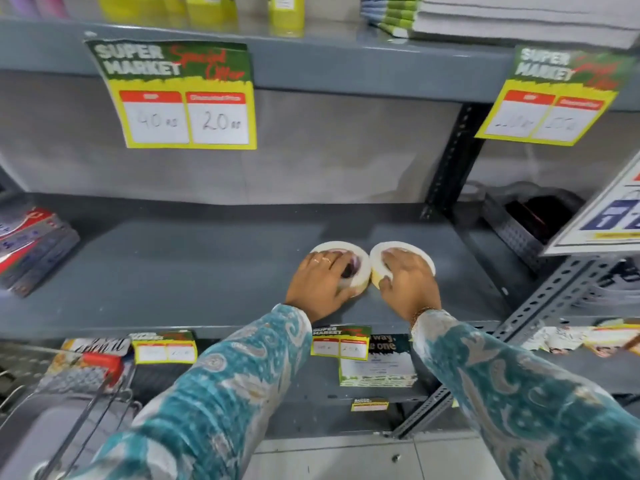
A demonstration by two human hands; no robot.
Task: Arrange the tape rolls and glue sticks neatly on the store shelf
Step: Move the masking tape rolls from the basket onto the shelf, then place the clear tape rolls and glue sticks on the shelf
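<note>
Two pale tape rolls lie flat, side by side and touching, on the grey middle shelf (173, 258). My left hand (320, 284) rests on top of the left tape roll (360, 259), fingers curled over its hole and thumb against its near side. My right hand (407, 280) covers the right tape roll (377, 251) the same way, thumb on its yellowish left edge. Both sleeves are teal with a paisley pattern. No glue sticks are visible.
Stacked red and grey packs (31, 247) sit at the shelf's left end. A perforated upright (450, 168) bounds the right side, with a grey basket (526, 220) beyond it. Price tags (183, 95) hang from the upper shelf. A shopping basket (69, 403) is at lower left.
</note>
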